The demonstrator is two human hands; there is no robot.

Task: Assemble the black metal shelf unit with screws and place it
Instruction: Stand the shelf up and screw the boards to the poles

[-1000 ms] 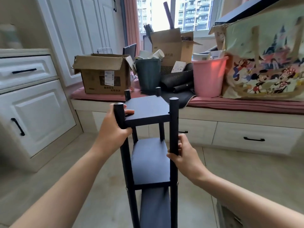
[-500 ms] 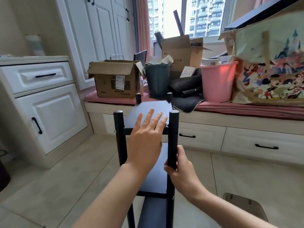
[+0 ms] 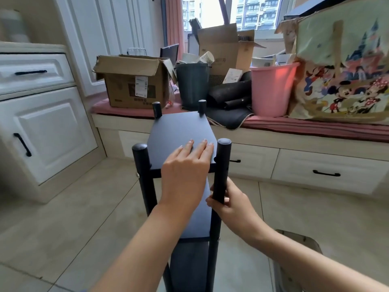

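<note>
The black metal shelf unit (image 3: 179, 129) stands upright on the tiled floor in front of me, with three boards visible between four round posts. My left hand (image 3: 185, 171) lies flat on the near edge of the top board, fingers straight. My right hand (image 3: 227, 204) grips the near right post (image 3: 222, 163) below the top board. No screws are visible.
A window bench (image 3: 294, 127) behind the shelf carries a cardboard box (image 3: 132, 81), a dark bin (image 3: 192, 85), a pink bucket (image 3: 271, 89) and a printed bag (image 3: 345, 66). White cabinets (image 3: 42, 127) stand at the left. A grey stool (image 3: 299, 249) sits at the lower right.
My left hand let go of the near left post, moved across and settled flat on the top board. My right hand kept hold of the right post. The view moved closer.
</note>
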